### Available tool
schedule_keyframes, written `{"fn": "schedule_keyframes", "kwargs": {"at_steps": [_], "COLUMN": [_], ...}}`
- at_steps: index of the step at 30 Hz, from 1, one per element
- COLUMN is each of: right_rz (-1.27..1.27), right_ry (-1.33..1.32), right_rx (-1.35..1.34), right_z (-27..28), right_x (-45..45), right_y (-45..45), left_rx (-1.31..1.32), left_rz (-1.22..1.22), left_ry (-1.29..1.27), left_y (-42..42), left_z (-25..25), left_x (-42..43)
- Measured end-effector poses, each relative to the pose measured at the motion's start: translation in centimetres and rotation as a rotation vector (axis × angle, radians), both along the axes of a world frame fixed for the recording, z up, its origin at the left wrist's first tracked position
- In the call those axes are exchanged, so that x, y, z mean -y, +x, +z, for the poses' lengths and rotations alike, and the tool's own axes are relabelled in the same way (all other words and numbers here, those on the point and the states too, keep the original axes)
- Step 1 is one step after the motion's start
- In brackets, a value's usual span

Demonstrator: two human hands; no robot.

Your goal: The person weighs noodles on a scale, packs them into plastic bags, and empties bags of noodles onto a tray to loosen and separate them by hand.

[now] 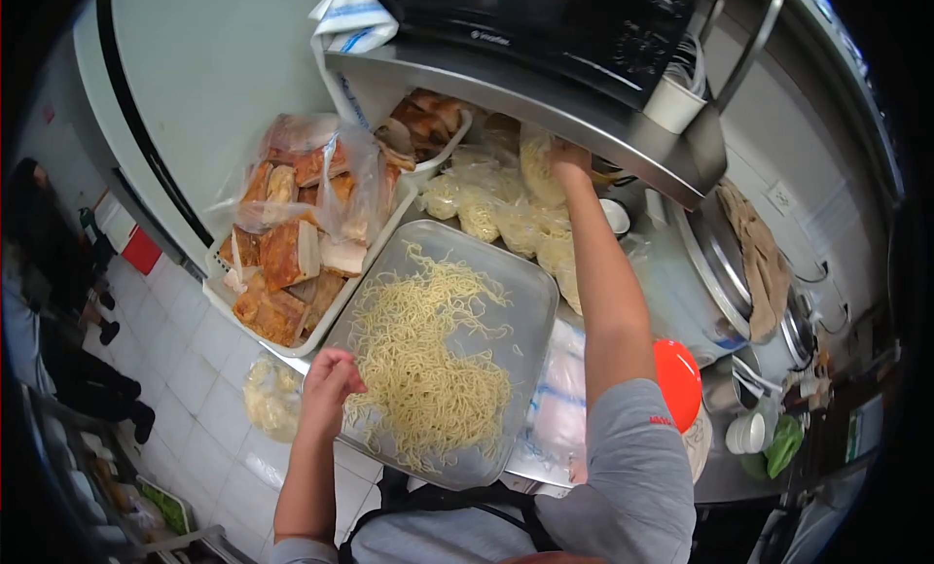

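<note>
Person wears grey short-slv tee point(443, 539) w/ small red lettering point(661, 420) on R sleeve point(619, 449), blk strap point(452, 497) across front, L hand point(333, 377) & R hand point(570, 161) bare.

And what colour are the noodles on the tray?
The noodles are pale yellow, best seen in the head view.

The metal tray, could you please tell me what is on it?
Loose noodles lie on the metal tray; part of its surface shows bare, but what's beneath them is covered.
</note>
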State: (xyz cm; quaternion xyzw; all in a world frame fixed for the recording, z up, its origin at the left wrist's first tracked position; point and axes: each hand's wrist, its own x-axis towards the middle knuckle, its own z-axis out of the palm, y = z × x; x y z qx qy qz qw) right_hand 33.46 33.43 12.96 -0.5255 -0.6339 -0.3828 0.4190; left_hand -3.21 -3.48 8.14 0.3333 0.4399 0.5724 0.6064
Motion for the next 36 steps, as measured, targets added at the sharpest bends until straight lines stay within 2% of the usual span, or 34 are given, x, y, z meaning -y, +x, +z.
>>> {"fn": "schedule_keyframes", "kwargs": {"at_steps": [2, 3, 6, 7, 10, 13, 14, 15, 19, 21, 22, 23, 25, 26, 27, 28, 29, 31, 32, 34, 36], "right_rz": [0.04, 0.02, 0.007, 0.061, 0.108, 0.124, 0.026, 0.149, 0.574, 0.722, 0.703, 0.625, 0.317, 0.149, -0.134, -0.367, -0.363, -0.628, -0.676, -0.757, -0.793], "right_ry": [-0.386, -0.68, -0.793, -0.782, -0.652, -0.741, -0.852, -0.877, -0.945, -0.941, -0.922, -0.843, -0.773, -0.829, -0.945, -1.201, -1.19, -0.984, -0.941, -0.854, -0.922], "right_rx": [-0.26, -0.423, -0.215, -0.315, -0.256, -0.364, -0.322, -0.288, -0.561, -0.775, -0.892, -0.862, -1.111, -1.145, -1.03, -0.924, -0.745, -0.51, -0.487, -0.435, -0.46], "right_z": [0.3, -0.5, -5.5, -6.8, -7.2, -1.7, 1.8, 3.4, 9.1, 10.0, 9.7, 8.6, 4.4, 1.8, -1.0, -2.4, -5.3, -12.5, -14.3, -15.8, -15.0], "right_x": [1.3, 1.1, 0.5, 0.7, 2.8, 8.6, 12.3, 14.9, 30.6, 39.2, 43.4, 46.8, 52.6, 54.4, 56.1, 56.9, 57.7, 58.2, 58.1, 57.6, 57.3], "right_y": [-3.1, -3.8, -4.2, -4.2, -4.8, -5.9, -6.9, -6.3, -3.7, -1.8, -1.0, 0.1, 1.9, 2.8, 3.6, 3.2, 3.6, 4.4, 4.6, 4.5, 4.5], "left_rx": [0.004, 0.004, -0.028, -0.043, -0.08, -0.108, -0.132, -0.153, -0.216, -0.228, -0.241, -0.259, -0.24, -0.228, -0.231, -0.251, -0.272, -0.357, -0.421, -0.544, -0.787], "left_rz": [0.049, 0.069, 0.089, 0.085, 0.068, 0.035, -0.01, -0.062, -0.214, -0.316, -0.363, -0.404, -0.523, -0.573, -0.627, -0.68, -0.726, -0.835, -0.896, -1.002, -0.893], "left_ry": [-0.02, -0.024, -0.077, -0.076, -0.052, 0.03, 0.062, 0.092, 0.122, 0.162, 0.18, 0.195, 0.209, 0.214, 0.237, 0.28, 0.325, 0.42, 0.47, 0.463, 0.698], "left_y": [-0.6, -0.8, -1.1, -1.3, -1.5, -1.6, -1.7, -1.7, -0.2, 1.2, 1.9, 2.5, 4.5, 5.6, 7.0, 8.5, 10.1, 12.6, 13.6, 15.5, 17.1], "left_z": [-0.8, -1.4, -2.6, -2.7, -2.8, -1.6, -1.5, -1.3, 0.5, 0.8, 1.1, 1.1, 0.6, 0.1, -0.6, -1.2, -1.7, -1.6, -1.4, -2.1, -1.9], "left_x": [1.1, 1.3, 1.5, 1.3, 1.1, 0.0, -0.5, -1.1, -3.0, -3.8, -3.9, -3.8, -4.0, -3.9, -3.7, -3.3, -2.6, -0.7, 0.3, 1.4, 3.1]}}
